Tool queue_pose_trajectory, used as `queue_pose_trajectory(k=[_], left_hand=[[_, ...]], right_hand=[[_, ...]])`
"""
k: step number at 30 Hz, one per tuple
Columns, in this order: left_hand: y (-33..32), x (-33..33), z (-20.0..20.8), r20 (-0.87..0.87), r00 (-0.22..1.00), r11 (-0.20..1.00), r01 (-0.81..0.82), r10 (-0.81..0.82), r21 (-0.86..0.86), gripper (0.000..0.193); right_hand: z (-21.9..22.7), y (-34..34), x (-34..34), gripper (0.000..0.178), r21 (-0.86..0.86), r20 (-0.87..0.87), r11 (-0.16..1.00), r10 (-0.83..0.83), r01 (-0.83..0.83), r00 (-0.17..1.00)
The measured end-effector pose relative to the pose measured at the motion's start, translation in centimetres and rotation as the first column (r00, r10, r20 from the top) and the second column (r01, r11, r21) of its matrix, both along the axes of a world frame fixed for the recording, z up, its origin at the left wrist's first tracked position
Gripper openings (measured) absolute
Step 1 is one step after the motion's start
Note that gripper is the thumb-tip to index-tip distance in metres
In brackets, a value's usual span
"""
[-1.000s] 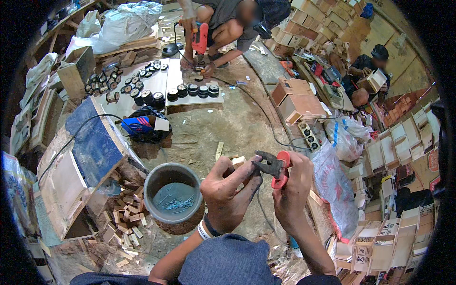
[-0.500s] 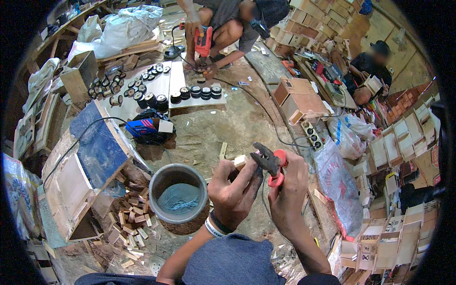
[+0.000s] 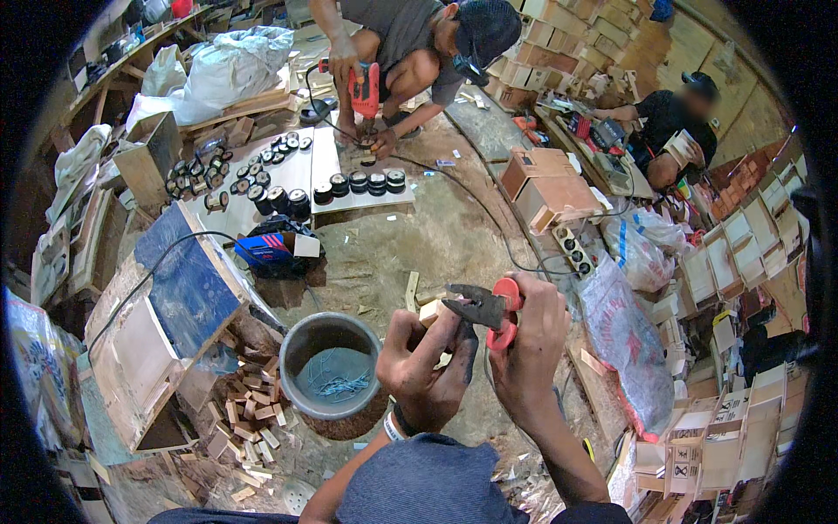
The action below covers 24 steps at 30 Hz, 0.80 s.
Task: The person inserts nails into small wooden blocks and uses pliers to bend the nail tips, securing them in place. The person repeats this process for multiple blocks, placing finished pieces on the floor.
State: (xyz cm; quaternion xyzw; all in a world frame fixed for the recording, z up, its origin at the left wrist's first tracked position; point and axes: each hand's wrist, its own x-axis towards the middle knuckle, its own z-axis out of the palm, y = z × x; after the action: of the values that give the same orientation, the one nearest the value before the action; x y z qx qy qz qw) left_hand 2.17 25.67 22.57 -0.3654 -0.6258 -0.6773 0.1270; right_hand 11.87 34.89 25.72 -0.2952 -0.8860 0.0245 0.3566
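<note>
My left hand (image 3: 419, 371) is closed around a small pale wooden block (image 3: 430, 312), whose end sticks out past the fingers. My right hand (image 3: 534, 349) grips a pair of pliers (image 3: 478, 307) by its red handles. The dark jaws are parted and point left, close to the block and my left fingertips. Whether they touch anything there I cannot tell. Below and left of my left hand stands a round grey bucket (image 3: 289, 384) with thin wire pieces or nails (image 3: 336, 374) inside.
Small wood blocks (image 3: 253, 406) lie heaped left of the bucket. Ahead, a co-worker's hand (image 3: 382, 142) is beside a red power drill (image 3: 364, 91) and rows of black-rimmed spools (image 3: 358, 182). A cable (image 3: 489, 210) crosses the floor. Sacks (image 3: 624, 336) and a power strip (image 3: 573, 251) lie right.
The pliers have shifted slightly left and down, their jaws now level and plainly parted by the block. My left hand has moved a little left and down. The co-worker leans slightly differently.
</note>
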Motion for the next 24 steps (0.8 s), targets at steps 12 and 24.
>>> queue_pose_trajectory(k=[12, 24], left_hand=[[-0.2, 0.2, 0.3, 0.037, 0.999, 0.997, 0.019, -0.017, -0.072, 0.033], [-0.1, -0.4, -0.4, 0.086, 0.996, 0.992, 0.022, -0.012, -0.121, 0.035]], right_hand=[[-1.0, 1.0, 0.3, 0.044, -0.038, -0.016, 0.998, 0.042, -0.042, 0.999], [-1.0, 1.1, -0.7, 0.044, -0.101, 0.055, 0.994, 0.041, -0.035, 0.998]])
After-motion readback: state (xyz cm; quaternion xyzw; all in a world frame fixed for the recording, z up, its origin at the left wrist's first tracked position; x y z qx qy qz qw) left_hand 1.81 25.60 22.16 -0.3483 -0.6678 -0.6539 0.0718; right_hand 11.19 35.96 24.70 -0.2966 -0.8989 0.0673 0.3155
